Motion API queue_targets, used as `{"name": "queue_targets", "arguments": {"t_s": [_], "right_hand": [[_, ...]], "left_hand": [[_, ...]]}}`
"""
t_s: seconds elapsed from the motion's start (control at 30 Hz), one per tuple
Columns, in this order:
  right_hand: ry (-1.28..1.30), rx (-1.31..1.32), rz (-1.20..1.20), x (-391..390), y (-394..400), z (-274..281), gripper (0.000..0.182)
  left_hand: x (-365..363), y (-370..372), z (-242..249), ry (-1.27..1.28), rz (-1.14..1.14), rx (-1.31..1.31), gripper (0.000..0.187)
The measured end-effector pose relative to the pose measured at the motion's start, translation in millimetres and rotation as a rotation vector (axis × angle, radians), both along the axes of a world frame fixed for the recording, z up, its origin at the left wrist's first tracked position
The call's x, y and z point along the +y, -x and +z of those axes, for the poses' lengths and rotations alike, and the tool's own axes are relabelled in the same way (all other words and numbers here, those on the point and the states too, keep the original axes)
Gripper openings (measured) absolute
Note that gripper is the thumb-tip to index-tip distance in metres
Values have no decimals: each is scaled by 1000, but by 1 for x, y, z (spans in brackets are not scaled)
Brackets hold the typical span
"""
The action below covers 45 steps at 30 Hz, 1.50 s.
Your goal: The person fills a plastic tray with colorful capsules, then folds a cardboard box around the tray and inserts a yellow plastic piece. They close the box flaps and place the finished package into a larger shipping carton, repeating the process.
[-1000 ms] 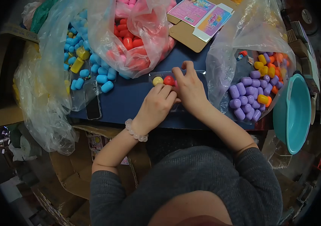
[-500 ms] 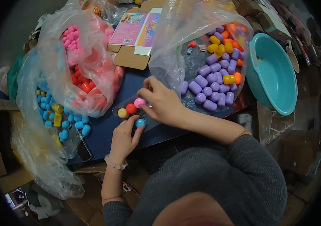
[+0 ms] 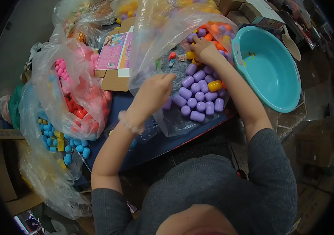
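Note:
My right hand point(image 3: 206, 51) reaches into the clear plastic bag on the right, fingers apart among the yellow capsules point(image 3: 191, 55) and orange capsules point(image 3: 214, 28). Below it lie many purple capsules point(image 3: 199, 96), with one yellow capsule point(image 3: 215, 85) on top. My left hand point(image 3: 155, 91), a beaded bracelet at its wrist, hovers over the bag's left edge with fingers curled together; whether they hold anything is hidden. Under the left forearm is a clear plastic tray point(image 3: 149, 129); the forearm hides most of the balls there. Small figure-like toy pieces point(image 3: 172, 58) lie in the bag.
A turquoise basin point(image 3: 269, 72) stands at the right. Bags of red capsules point(image 3: 80, 113), pink pieces point(image 3: 61, 70) and blue capsules point(image 3: 68, 149) fill the left side. A flattened printed box point(image 3: 112, 53) lies at the back. The dark blue table point(image 3: 151, 152) ends near my body.
My right hand has left the row of coloured balls and reached up right into the bag. My left hand has let go of the blue ball and moved up right. The camera view has shifted.

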State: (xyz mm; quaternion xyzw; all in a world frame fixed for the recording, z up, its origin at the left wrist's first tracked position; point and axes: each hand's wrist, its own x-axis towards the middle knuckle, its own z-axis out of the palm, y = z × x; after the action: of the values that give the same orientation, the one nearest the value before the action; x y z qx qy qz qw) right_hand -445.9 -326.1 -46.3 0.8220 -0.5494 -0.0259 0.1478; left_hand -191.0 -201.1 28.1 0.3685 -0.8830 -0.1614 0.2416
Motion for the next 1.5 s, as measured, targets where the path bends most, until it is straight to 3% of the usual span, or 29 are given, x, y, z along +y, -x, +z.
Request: {"name": "queue_targets", "arguments": {"t_s": [0.07, 0.13, 0.2, 0.3, 0.33, 0.4, 0.43, 0.47, 0.5, 0.57, 0.63, 0.73, 0.8, 0.9, 0.97, 1.03, 1.2, 1.23, 1.3, 1.4, 1.5], "right_hand": [[-41, -421, 46, 16, 0, 16, 42], [-120, -506, 1, 26, 6, 38, 41], [-206, -590, -51, 34, 11, 37, 40], [-100, -813, 42, 37, 11, 14, 34], [-87, -736, 37, 35, 7, 2, 33], [-71, -666, 33, 35, -1, -2, 33], [-145, -539, -12, 36, -5, -4, 37], [-217, -408, -55, 38, -10, -2, 42], [-214, -411, -51, 39, -13, 8, 42], [-416, -370, 9, 40, -15, 25, 40], [-436, -370, -41, 33, -23, 22, 34], [-423, -385, -91, 15, -34, -1, 30], [-386, -394, -85, 11, -32, -7, 30], [-274, -465, -44, 4, -24, -6, 26], [-93, -546, -120, -11, -13, -6, 26], [-76, -580, -332, -10, -5, 44, 25], [-8, -272, -612, -48, 12, 49, 30], [-7, -269, -598, -58, 14, 42, 30], [174, 29, -308, -73, 25, 13, 28], [1, 247, -233, -85, 28, -4, 30], [31, 151, -202, -102, 50, -18, 28]], "left_hand": [[-58, 23, -44, 29, -13, -237, 20], [-95, 42, -52, -28, 217, -531, 26], [-113, 40, -47, 251, 385, -402, 27], [-131, 25, -44, 324, 363, -194, 29], [-134, 22, -42, 323, 359, -203, 29], [-137, 22, -27, 77, 357, -621, 30], [-133, 24, -24, 81, 358, -629, 30], [-122, 30, -22, -16, 155, -592, 31], [-112, 36, -22, -114, -46, -548, 32], [-99, 49, -46, -160, -149, -422, 36], [-98, 56, -77, -207, -258, -291, 40], [-102, 59, -92, -26, -190, -265, 40], [-97, 54, -63, -124, -124, -412, 37], [-66, 39, -18, -92, 38, -300, 30], [-35, 19, 19, -136, 30, -188, 30], [4, -2, 50, -221, 40, -50, 27], [79, -63, 70, -324, 143, 43, 27], [91, -76, 70, -403, 196, 62, 26], [115, -103, 61, -374, 271, 98, 26], [149, -145, 40, -402, 475, 315, 29], [170, -178, 21, -330, 693, 430, 32]]}}
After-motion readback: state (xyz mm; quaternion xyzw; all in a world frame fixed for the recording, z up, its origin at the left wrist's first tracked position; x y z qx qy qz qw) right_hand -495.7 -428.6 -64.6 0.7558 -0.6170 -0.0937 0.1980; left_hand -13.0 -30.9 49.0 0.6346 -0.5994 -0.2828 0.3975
